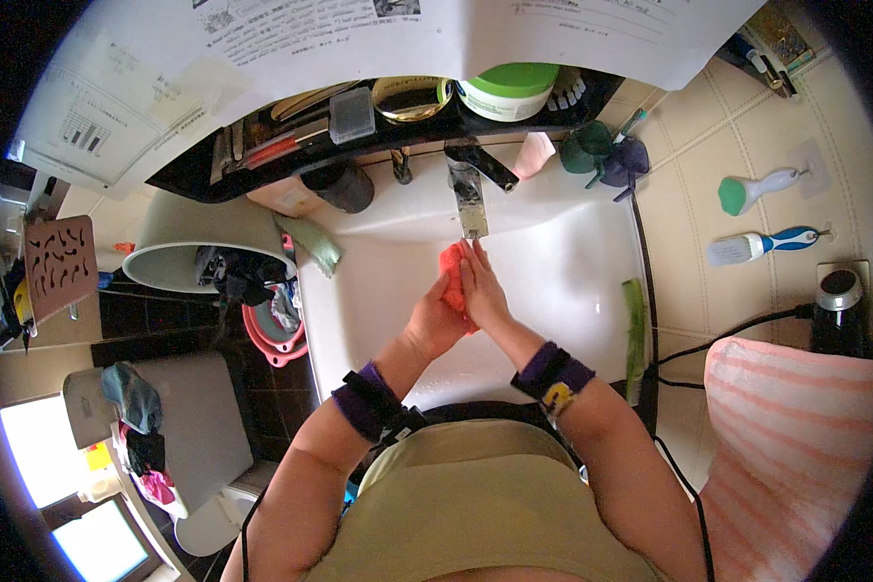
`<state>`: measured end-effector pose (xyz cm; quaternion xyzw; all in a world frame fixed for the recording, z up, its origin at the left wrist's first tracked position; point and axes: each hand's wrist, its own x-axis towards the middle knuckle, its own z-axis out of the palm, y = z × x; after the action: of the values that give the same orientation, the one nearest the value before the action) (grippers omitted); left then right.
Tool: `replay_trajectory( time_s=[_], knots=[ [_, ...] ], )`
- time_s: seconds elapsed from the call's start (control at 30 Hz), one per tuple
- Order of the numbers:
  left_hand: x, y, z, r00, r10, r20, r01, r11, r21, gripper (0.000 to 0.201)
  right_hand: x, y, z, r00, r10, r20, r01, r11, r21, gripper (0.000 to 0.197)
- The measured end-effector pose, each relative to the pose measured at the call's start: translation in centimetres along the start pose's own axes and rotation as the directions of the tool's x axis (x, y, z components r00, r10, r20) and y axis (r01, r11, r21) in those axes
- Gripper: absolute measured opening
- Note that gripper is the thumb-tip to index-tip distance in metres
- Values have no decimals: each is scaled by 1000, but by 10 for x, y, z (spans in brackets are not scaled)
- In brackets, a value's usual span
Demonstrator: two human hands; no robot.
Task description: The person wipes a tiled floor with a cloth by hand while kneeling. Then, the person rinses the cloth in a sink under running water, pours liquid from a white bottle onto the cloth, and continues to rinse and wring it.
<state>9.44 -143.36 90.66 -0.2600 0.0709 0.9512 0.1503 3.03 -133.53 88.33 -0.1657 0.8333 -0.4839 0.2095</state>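
Note:
Under the faucet [470, 199], over the white sink [563, 281], both my hands are together on a bunched red-orange cloth [452, 264]. My left hand [436, 320] is closed round its lower left side. My right hand [485, 296] presses against it from the right, fingers long and close together, with the tips just below the spout. A bit of the cloth shows beneath the palms; the rest is hidden between them. I cannot tell whether water is running. Each wrist wears a dark purple strap.
A pale green cloth [312, 244] hangs over the sink's left rim; a green strip [633, 339] lies on the right rim. Left stands a grey bucket [179, 238] with dark clothes. Brushes [761, 245] hang on the right wall above a pink striped towel [786, 417]. Paper sheets [359, 39] overhang the shelf.

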Motion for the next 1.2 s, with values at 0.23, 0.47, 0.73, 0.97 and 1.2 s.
replay_trajectory(
  time_s=[0.23, 0.47, 0.73, 0.97, 1.2],
  knots=[
    [4, -2, -11, 994, 78, -75, -74, 995, 60, 46, -9, 6, 12, 945, -324, 36, 322, 911, -256, 51],
    [15, -7, -78, 871, 342, 354, -442, 859, 259, 46, -33, -33, 37, 938, -341, -58, 326, 928, -183, 49],
    [3, 3, -59, 948, 177, 265, -234, 951, 203, 47, -49, -38, 54, 918, -339, -204, 318, 939, -130, 54],
    [-12, 2, -15, 1000, 1, 23, -6, 980, 198, 48, 18, 36, -21, 951, 245, 190, -281, 940, 191, 63],
    [-20, 23, -30, 998, 54, 22, -55, 997, 61, 52, -19, 22, -39, 803, 431, 412, -595, 551, 585, 52]
  ],
)
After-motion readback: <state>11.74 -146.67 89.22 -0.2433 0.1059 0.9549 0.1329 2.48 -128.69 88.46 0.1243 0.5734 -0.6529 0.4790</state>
